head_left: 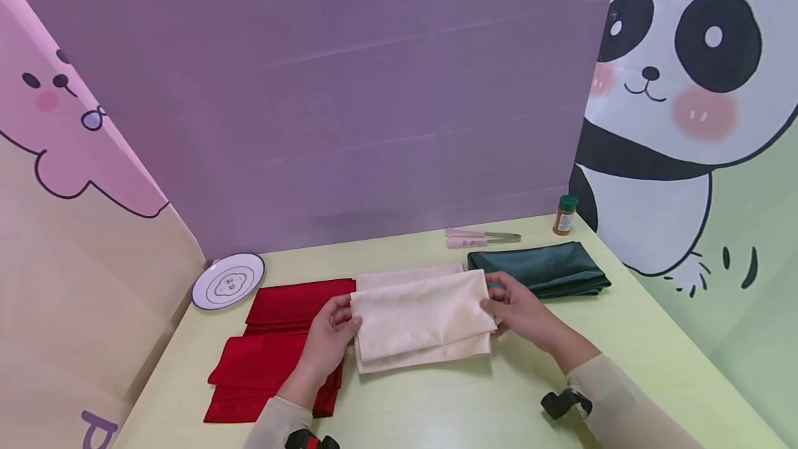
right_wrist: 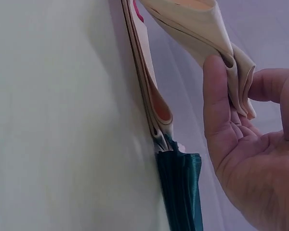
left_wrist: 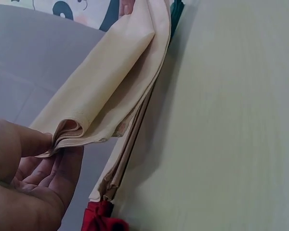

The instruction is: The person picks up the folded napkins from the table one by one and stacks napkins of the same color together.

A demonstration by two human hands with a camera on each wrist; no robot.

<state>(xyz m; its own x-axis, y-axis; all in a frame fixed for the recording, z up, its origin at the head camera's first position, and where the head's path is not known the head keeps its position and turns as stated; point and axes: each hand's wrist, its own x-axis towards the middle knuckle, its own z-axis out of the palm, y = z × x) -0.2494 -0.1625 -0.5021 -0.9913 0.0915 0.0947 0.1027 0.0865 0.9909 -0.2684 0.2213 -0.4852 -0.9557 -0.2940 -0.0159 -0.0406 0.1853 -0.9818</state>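
Observation:
My left hand pinches the left edge of a folded cream cloth, and my right hand pinches its right edge. In the left wrist view, the layers of this cloth bunch between the thumb and fingers of the left hand. The right wrist view has the right hand gripping the other end of the cloth, raised off the table. Behind and below it lies another folded pale cloth, partly hidden.
Folded red cloths lie on the table to the left, and a folded dark green cloth to the right. A white plate, pink-handled tongs and a green-capped jar are along the back. Purple sheeting stands behind.

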